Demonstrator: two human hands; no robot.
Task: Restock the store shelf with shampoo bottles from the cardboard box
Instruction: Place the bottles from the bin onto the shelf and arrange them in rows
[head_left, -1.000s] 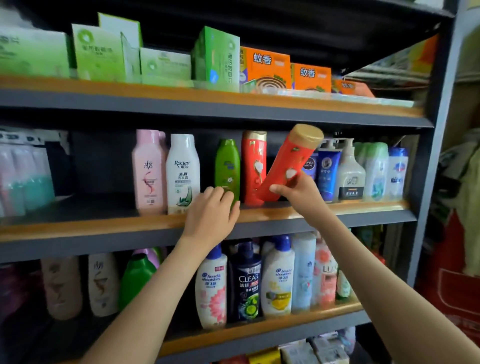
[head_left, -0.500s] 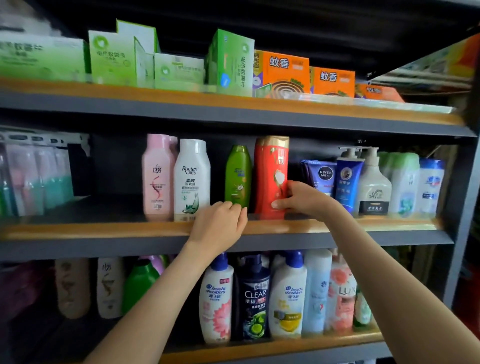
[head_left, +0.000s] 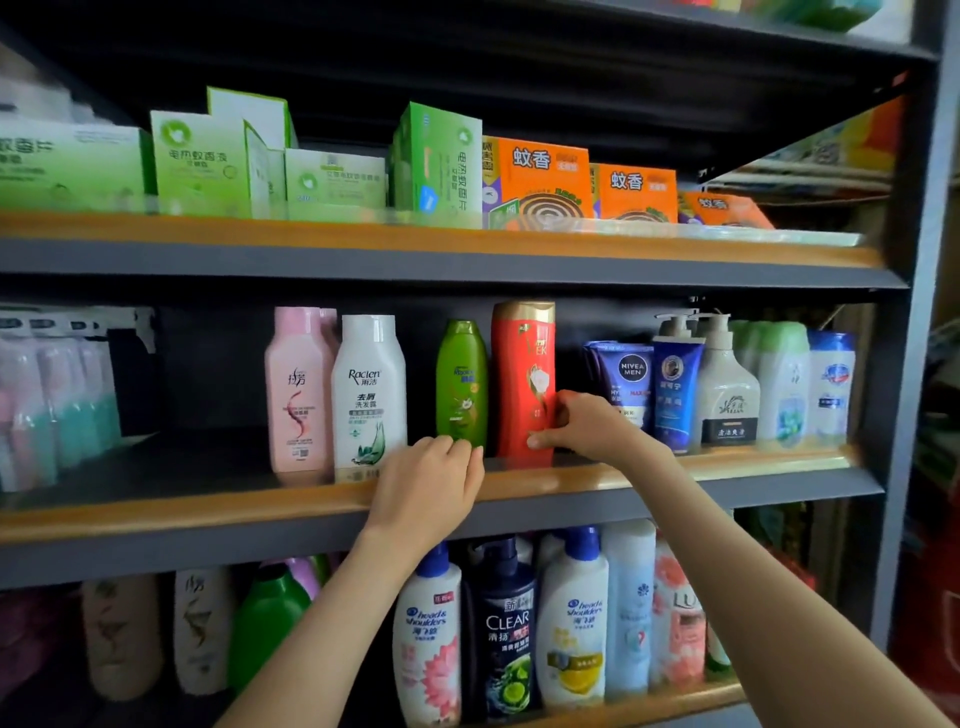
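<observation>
Upright on the grey metal middle shelf with the orange front edge (head_left: 208, 506): a tall red plastic shampoo bottle with a gold cap (head_left: 522, 364). Stands just beside a small green plastic bottle (head_left: 461, 384) on one side, very close, maybe touching. Has a dark blue squeeze tube (head_left: 626, 379) near on the other side, a little apart.

Grips the red bottle low down with the right hand (head_left: 576, 421). Presses the thumb on the front near the foot and curls the fingers round the side. Covers a bit of the label.

Rests the left hand (head_left: 431, 488) on the orange front edge, right in front of the green bottle. Bends its fingers loosely over the edge, tips by that bottle's foot. Holds nothing in plain sight. Cannot tell about any touch between tips and green bottle.

Further along the same shelf: a white plastic bottle with a green leaf picture (head_left: 369, 395) and a pink plastic bottle (head_left: 296, 389), both upright, side by side. On the shelf above: green cardboard boxes (head_left: 197, 166) and orange cardboard boxes (head_left: 540, 171) in a row.
</observation>
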